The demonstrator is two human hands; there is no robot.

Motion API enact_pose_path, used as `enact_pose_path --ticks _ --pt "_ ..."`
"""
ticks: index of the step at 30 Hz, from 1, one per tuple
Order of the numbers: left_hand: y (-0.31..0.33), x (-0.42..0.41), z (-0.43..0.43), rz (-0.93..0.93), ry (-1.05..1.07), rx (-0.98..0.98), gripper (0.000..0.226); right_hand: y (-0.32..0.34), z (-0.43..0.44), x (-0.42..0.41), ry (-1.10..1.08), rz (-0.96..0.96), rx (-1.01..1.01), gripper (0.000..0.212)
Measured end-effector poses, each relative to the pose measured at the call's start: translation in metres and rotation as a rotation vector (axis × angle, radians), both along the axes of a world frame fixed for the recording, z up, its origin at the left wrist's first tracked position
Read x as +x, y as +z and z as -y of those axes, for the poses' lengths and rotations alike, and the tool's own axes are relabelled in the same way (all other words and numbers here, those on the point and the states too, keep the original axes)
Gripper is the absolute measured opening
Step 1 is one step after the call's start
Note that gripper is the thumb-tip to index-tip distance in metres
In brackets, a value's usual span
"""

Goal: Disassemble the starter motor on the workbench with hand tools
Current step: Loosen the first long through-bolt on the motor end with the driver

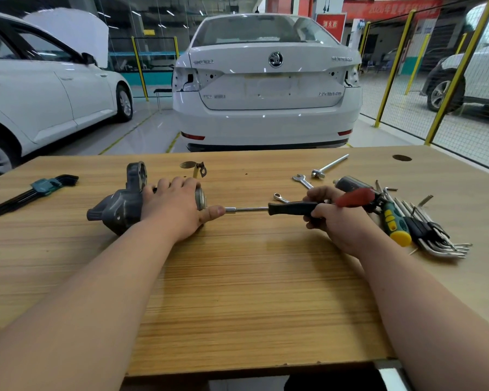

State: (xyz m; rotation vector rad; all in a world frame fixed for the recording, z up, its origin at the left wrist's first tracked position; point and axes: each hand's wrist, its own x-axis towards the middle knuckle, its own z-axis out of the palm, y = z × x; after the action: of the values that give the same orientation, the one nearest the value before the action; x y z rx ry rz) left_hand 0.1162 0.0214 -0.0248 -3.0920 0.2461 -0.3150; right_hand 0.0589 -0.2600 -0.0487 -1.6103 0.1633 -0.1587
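Observation:
The grey starter motor (119,206) lies on its side on the wooden workbench (237,277), its nose housing to the left and its round end cap to the right. My left hand (175,207) grips the motor's body from above, thumb stretched toward the tool tip. My right hand (326,214) holds the black handle of a nut driver (283,208). Its steel shaft runs left, and the socket tip sits at the motor's end cap beside my left thumb.
Right of my hand lie a red-handled tool (356,197), a green and yellow screwdriver (395,222), several hex keys (441,238), wrenches (302,180) and a T-bar (329,166). A hex key set (34,191) lies at the left. A small bracket (199,168) rests behind the motor. A white car (266,86) stands beyond.

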Motion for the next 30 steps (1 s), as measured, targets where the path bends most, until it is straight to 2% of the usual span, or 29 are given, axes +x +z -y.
enact_pose_path --ticks 2,7,13,16,21,27,30 --pt "0.001 0.0 0.002 -0.005 0.007 0.004 0.1 0.004 -0.001 0.0 -0.015 -0.057 0.109 0.033" --pt "0.003 -0.002 0.004 -0.005 0.004 0.016 0.093 0.012 0.003 -0.001 0.05 -0.317 0.215 0.031" --pt "0.004 -0.005 0.004 0.005 -0.002 0.013 0.091 0.014 0.013 -0.01 0.123 -0.339 0.497 0.02" --pt "0.005 -0.006 0.004 -0.004 0.001 0.017 0.091 0.016 0.015 -0.014 0.172 -0.314 0.562 0.033" --pt "0.004 -0.005 0.005 -0.001 0.011 0.025 0.093 0.014 0.014 -0.011 0.173 -0.323 0.525 0.05" --pt "0.001 -0.005 0.005 0.027 0.006 0.033 0.092 0.015 0.009 -0.007 0.147 -0.321 0.334 0.029" --pt "-0.001 -0.003 0.004 0.044 0.005 0.043 0.091 0.015 0.005 -0.008 0.114 -0.297 0.262 0.032"
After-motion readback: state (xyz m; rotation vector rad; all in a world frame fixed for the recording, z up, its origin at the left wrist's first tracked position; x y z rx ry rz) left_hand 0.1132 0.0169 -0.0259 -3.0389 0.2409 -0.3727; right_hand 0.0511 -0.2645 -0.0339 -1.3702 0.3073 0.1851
